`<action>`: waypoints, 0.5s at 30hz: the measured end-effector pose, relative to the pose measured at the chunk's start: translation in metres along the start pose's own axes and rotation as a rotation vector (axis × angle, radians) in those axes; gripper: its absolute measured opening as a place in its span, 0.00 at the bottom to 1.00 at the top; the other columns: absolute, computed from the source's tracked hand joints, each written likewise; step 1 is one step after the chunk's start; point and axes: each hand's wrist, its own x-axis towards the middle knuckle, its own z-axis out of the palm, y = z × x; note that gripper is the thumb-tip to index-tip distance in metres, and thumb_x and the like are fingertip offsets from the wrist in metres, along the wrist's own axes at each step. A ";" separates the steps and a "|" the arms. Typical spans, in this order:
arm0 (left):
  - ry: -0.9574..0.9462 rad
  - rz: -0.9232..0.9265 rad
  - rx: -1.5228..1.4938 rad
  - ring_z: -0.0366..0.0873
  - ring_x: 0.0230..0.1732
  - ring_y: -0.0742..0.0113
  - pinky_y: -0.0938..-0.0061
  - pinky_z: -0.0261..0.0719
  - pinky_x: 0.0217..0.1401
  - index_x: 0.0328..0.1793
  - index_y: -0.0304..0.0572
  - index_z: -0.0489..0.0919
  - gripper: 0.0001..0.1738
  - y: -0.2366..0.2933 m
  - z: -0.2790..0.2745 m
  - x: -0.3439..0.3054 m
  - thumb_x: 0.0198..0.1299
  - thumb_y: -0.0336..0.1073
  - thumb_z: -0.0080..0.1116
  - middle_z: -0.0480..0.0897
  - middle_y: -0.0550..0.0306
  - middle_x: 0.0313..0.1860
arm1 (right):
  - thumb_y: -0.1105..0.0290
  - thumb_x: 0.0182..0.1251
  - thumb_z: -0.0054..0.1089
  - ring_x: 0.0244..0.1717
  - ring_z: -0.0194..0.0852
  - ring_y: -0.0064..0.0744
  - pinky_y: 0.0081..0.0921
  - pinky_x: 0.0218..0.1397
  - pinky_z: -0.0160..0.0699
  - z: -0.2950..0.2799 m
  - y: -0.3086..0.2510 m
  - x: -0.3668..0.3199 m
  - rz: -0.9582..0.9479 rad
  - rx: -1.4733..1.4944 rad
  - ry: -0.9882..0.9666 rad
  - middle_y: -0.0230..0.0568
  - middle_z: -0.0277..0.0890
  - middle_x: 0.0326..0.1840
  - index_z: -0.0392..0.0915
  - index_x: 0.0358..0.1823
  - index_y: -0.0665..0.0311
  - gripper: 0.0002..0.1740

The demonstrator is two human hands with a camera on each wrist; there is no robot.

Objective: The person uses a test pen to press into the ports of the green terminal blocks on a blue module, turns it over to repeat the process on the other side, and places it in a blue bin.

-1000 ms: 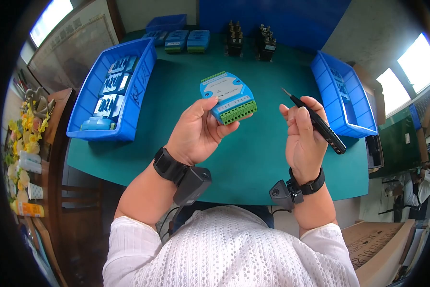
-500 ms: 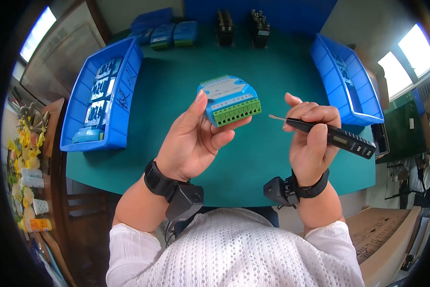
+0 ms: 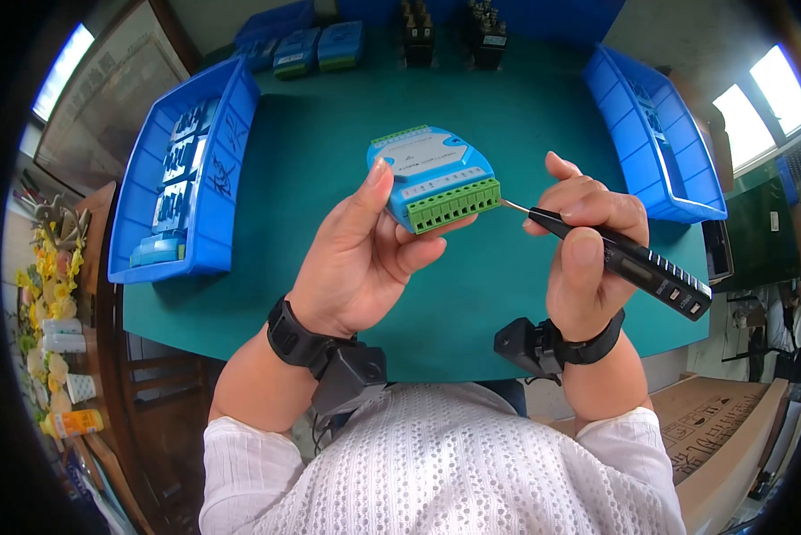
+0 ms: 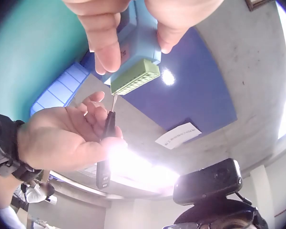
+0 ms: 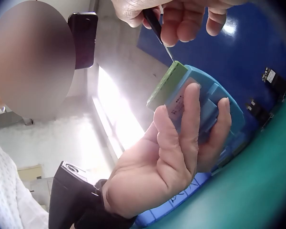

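Observation:
In the head view my left hand [image 3: 351,245] grips a blue electronic module [image 3: 432,169] by its left side, thumb on top and fingers beneath. A green screw terminal block [image 3: 454,205] runs along the module's near edge, with a second green strip along its far edge. My right hand [image 3: 588,236] holds a black test-pen screwdriver [image 3: 641,267] with a small display on its handle. Its thin metal tip is right at the right end of the near terminal block. The left wrist view shows the screwdriver [image 4: 107,143] tip meeting the terminal block's [image 4: 136,78] corner.
Blue bins stand at left [image 3: 218,214] and right [image 3: 650,152]; the left one holds several modules. More blue modules [image 3: 340,46] lie at the back of the green table [image 3: 329,116], beside two black terminal-topped components [image 3: 487,40].
The screwdriver has swung from pointing up and away to pointing left, and its tip has moved to the terminal block. The module has turned slightly and shifted a little right.

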 end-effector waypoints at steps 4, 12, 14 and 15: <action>-0.016 0.005 0.010 0.71 0.56 0.45 0.78 0.87 0.38 0.63 0.32 0.61 0.28 0.000 -0.001 0.000 0.66 0.48 0.41 0.72 0.38 0.55 | 0.69 0.61 0.56 0.30 0.74 0.26 0.43 0.64 0.56 0.001 0.001 -0.001 0.002 -0.023 -0.004 0.36 0.73 0.25 0.69 0.37 0.62 0.08; -0.020 0.038 0.026 0.71 0.57 0.44 0.77 0.87 0.39 0.64 0.32 0.60 0.27 0.000 -0.002 0.001 0.67 0.45 0.42 0.71 0.38 0.56 | 0.69 0.61 0.56 0.30 0.75 0.27 0.44 0.64 0.56 0.001 0.001 -0.001 -0.007 -0.044 -0.007 0.36 0.73 0.25 0.69 0.36 0.63 0.08; -0.025 0.032 0.019 0.71 0.57 0.44 0.77 0.87 0.39 0.64 0.32 0.59 0.27 0.001 -0.003 0.001 0.67 0.45 0.42 0.71 0.38 0.56 | 0.69 0.60 0.57 0.30 0.75 0.27 0.44 0.64 0.56 0.001 0.001 -0.001 -0.014 -0.027 0.005 0.36 0.73 0.25 0.70 0.36 0.64 0.08; -0.028 0.030 0.016 0.71 0.57 0.44 0.77 0.87 0.39 0.64 0.32 0.59 0.27 0.001 -0.003 0.001 0.67 0.45 0.42 0.71 0.38 0.56 | 0.69 0.60 0.57 0.30 0.75 0.27 0.44 0.64 0.56 0.001 0.001 -0.001 -0.015 -0.028 0.000 0.36 0.73 0.25 0.70 0.36 0.64 0.08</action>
